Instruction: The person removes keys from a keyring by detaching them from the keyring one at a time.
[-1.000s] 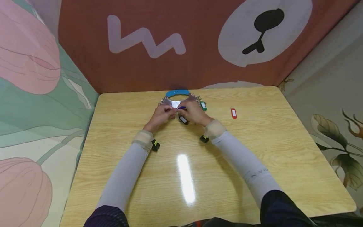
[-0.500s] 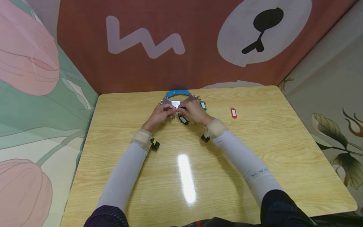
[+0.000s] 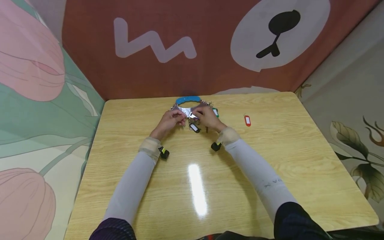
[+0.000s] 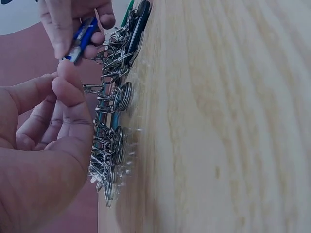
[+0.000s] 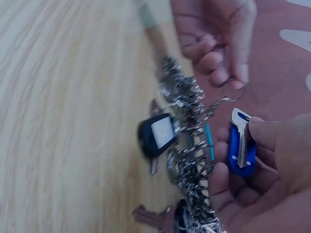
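A metal key holder with a blue curved band [image 3: 188, 99] lies at the table's far edge, its rim hung with several metal rings and clasps [image 4: 114, 97]. My left hand [image 3: 172, 121] pinches a thin metal ring [image 5: 226, 99] at the holder's near side between thumb and forefinger. My right hand [image 3: 208, 118] holds a blue key tag [image 5: 233, 162] with a silver key [image 5: 242, 145] lying along it, the thumb pressed on the key. The tag is close to the left fingertips but apart from them. A black key tag [image 3: 194, 128] hangs from the holder between the hands.
A green key tag [image 3: 215, 112] is at the holder's right side, partly behind the right hand. Further right a red key tag [image 3: 247, 120] lies alone on the wooden table [image 3: 270, 160]. A printed cloth wall [image 3: 210, 73] stands right behind the table.
My right hand has drawn a little to the right, away from the left fingertips, with the blue tag in it. More of the holder's plate and rings shows. The left hand stays nearly in place.
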A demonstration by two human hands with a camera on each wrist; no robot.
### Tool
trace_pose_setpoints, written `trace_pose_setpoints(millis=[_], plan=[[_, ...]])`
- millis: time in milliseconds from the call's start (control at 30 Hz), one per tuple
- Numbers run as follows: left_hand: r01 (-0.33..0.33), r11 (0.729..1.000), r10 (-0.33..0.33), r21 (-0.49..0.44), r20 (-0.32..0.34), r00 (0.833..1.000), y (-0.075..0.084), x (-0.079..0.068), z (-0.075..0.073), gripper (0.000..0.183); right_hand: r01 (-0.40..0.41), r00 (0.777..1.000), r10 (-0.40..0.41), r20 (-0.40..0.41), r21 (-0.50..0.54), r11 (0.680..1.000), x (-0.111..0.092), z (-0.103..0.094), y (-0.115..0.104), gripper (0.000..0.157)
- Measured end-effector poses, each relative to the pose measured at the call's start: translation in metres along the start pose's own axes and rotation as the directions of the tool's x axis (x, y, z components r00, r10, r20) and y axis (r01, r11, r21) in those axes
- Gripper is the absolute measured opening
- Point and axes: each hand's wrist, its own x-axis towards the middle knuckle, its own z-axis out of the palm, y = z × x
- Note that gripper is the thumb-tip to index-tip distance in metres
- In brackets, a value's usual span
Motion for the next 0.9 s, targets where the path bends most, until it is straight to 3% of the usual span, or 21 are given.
trace_pose_setpoints(millis=[133, 233, 333, 700, 900], plan=[[-0.002, 1.000, 0.002, 0.002, -0.001, 1.000, -0.001, 0.000, 0.000, 0.026, -0.105, 0.994, 0.100, 0.036, 0.165, 0.981, -0.004, -0.006, -0.005, 0.027], [0.002, 1.000, -0.002, 0.008, 0.005, 1.000, -0.001, -0.001, 0.000, 0.025, -0.230, 0.973, 0.213, 0.090, 0.282, 0.932, -0.008, -0.012, -0.008, 0.031], [0.015, 1.000, -0.015, 0.013, 0.007, 1.000, -0.001, -0.002, 0.001, 0.025, -0.304, 0.953, 0.285, 0.108, 0.327, 0.895, -0.011, -0.017, -0.009, 0.029], [0.089, 0.995, -0.087, 0.045, -0.043, 0.995, 0.000, -0.010, -0.004, 0.020, -0.358, 0.931, 0.365, 0.028, 0.280, 0.891, -0.030, -0.056, 0.014, 0.030], [0.113, 0.992, -0.111, 0.060, -0.046, 0.993, -0.002, -0.011, -0.010, 0.019, -0.438, 0.893, 0.450, 0.007, 0.248, 0.864, -0.044, -0.098, 0.036, 0.035]])
